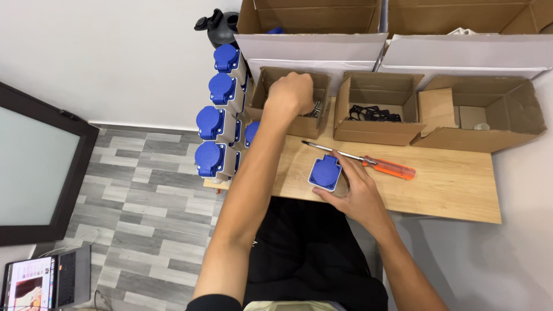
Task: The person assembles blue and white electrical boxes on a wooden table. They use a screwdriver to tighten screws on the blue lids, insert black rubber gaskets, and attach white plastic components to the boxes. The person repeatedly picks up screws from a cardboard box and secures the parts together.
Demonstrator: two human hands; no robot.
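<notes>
Right hand [356, 193] rests on the near edge of the wooden table [455, 184], fingers curled around a blue socket housing [325, 172], gripping its sides. That housing is square, smooth plastic, its round hinged cap facing up; its long axis cannot be judged from above. Just beyond it lies a screwdriver [368, 162], flat on the wood, with a thin steel shaft pointing left and a translucent orange handle to the right, its long axis running nearly across the table. Left hand [290, 95] is farther off, closed into a loose fist inside a small open cardboard box [271, 86]; whether it holds anything cannot be told. At the table's left edge stands a stack of matching blue-capped sockets [222, 109]. Farther back, a second cardboard box [374, 129] contains black ring-shaped gaskets [371, 113].
</notes>
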